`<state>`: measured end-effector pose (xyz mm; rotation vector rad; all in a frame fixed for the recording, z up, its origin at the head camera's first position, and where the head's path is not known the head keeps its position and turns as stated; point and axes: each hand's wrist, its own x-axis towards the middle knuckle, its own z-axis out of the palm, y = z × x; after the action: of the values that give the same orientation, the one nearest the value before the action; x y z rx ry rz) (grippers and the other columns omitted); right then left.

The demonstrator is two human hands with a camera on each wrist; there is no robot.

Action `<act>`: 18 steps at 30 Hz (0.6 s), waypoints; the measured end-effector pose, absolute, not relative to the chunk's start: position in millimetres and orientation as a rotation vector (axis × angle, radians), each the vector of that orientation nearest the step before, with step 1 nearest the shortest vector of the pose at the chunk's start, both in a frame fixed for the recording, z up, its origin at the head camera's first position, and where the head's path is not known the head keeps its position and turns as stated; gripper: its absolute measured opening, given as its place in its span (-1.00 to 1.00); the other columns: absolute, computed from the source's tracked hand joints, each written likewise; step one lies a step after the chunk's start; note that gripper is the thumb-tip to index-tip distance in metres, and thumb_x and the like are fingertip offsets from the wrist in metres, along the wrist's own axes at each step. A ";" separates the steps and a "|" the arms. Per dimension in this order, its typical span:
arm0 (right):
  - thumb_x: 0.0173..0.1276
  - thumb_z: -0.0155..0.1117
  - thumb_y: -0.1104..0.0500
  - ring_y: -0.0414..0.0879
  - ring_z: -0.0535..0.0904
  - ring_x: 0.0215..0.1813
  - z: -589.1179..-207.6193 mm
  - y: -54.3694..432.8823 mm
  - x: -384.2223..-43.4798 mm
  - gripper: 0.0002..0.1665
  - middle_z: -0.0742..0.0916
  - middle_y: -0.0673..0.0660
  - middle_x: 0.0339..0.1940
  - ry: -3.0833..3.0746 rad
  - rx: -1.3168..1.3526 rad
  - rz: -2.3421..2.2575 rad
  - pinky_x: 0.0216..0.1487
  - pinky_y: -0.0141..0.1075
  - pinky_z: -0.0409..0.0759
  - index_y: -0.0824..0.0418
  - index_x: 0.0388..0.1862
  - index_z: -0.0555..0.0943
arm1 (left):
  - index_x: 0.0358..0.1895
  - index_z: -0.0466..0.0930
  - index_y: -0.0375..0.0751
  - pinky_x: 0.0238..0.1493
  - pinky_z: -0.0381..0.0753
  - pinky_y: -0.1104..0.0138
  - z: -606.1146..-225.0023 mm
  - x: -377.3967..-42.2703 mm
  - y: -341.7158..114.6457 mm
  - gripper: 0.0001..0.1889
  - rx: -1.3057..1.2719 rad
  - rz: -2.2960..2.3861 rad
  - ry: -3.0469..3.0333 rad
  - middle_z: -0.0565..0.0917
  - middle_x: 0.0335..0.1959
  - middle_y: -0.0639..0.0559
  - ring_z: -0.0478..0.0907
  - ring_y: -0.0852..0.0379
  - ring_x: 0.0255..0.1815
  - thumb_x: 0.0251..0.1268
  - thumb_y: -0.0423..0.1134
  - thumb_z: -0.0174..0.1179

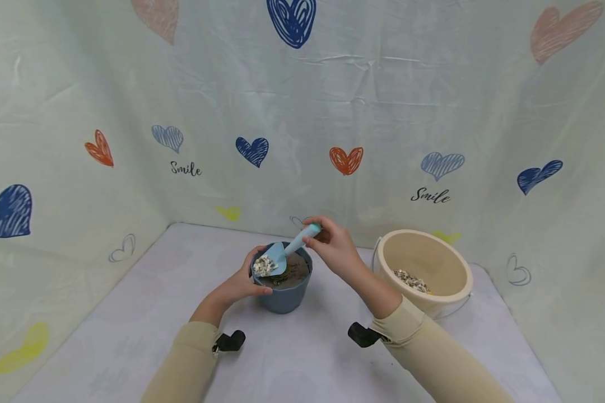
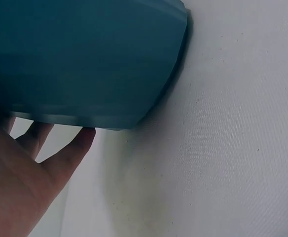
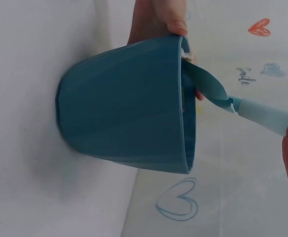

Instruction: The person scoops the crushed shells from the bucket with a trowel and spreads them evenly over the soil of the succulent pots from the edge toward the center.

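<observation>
A blue plant pot (image 1: 284, 300) stands upright on the table, with brown soil (image 1: 297, 268) and a bit of green inside. My left hand (image 1: 239, 285) grips its left side near the rim, thumb in front and fingers behind; the left wrist view shows fingertips (image 2: 87, 136) against the pot wall. Between thumb and fingers, my right hand (image 1: 335, 249) holds a light blue trowel (image 1: 297, 240) by its handle. The trowel's blade tilts down over the pot's left part, bearing whitish-grey gravel (image 1: 265, 266). In the right wrist view the blade (image 3: 208, 84) dips at the rim.
A cream bucket (image 1: 423, 238) with a wire handle stands at the right, beside my right forearm, with similar gravel (image 1: 410, 281) inside. Behind the table (image 1: 292, 358) hangs a pale curtain (image 1: 383, 112) printed with hearts.
</observation>
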<state>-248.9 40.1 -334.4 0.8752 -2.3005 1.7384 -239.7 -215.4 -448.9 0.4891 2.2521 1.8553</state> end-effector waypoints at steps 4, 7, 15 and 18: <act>0.33 0.31 0.36 -0.05 0.66 -0.20 -332.1 39.9 -247.7 -0.68 0.70 0.12 -0.07 -2.302 0.890 1.700 -0.16 -0.24 0.65 0.23 0.06 0.59 | 0.52 -0.30 -0.13 0.39 -0.07 -0.17 -449.1 -239.3 -212.5 0.20 0.486 1.859 2.266 -0.09 0.48 -0.34 -0.10 -0.31 0.47 -0.03 -0.24 0.51; 0.33 0.31 0.35 -0.07 0.65 -0.21 -329.9 40.3 -246.2 -0.68 0.70 0.10 -0.07 -2.321 0.894 1.673 -0.16 -0.25 0.65 0.22 0.06 0.59 | 0.52 -0.30 -0.12 0.38 -0.02 -0.17 -449.3 -238.6 -210.7 0.19 0.474 1.861 2.268 -0.10 0.48 -0.34 -0.08 -0.32 0.46 -0.01 -0.26 0.50; 0.35 0.30 0.33 -0.10 0.66 -0.21 -323.5 43.0 -241.0 -0.68 0.70 0.10 -0.11 -2.344 0.953 1.606 -0.19 -0.25 0.65 0.20 0.08 0.59 | 0.53 -0.29 -0.05 0.35 0.03 -0.23 -446.3 -234.6 -207.9 0.19 0.364 1.835 2.303 -0.15 0.50 -0.34 -0.11 -0.35 0.47 -0.01 -0.27 0.50; 0.34 0.31 0.33 -0.10 0.66 -0.20 -322.0 43.4 -239.8 -0.67 0.70 0.10 -0.12 -2.337 0.982 1.573 -0.18 -0.25 0.65 0.21 0.08 0.59 | 0.53 -0.27 -0.02 0.35 -0.02 -0.26 -445.1 -233.3 -206.7 0.18 0.328 1.821 2.314 -0.18 0.51 -0.33 -0.15 -0.35 0.48 -0.01 -0.26 0.50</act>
<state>-239.8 43.4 -322.0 0.9816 -2.3369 1.5732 -233.3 -206.7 -445.1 0.3276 2.3140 1.8209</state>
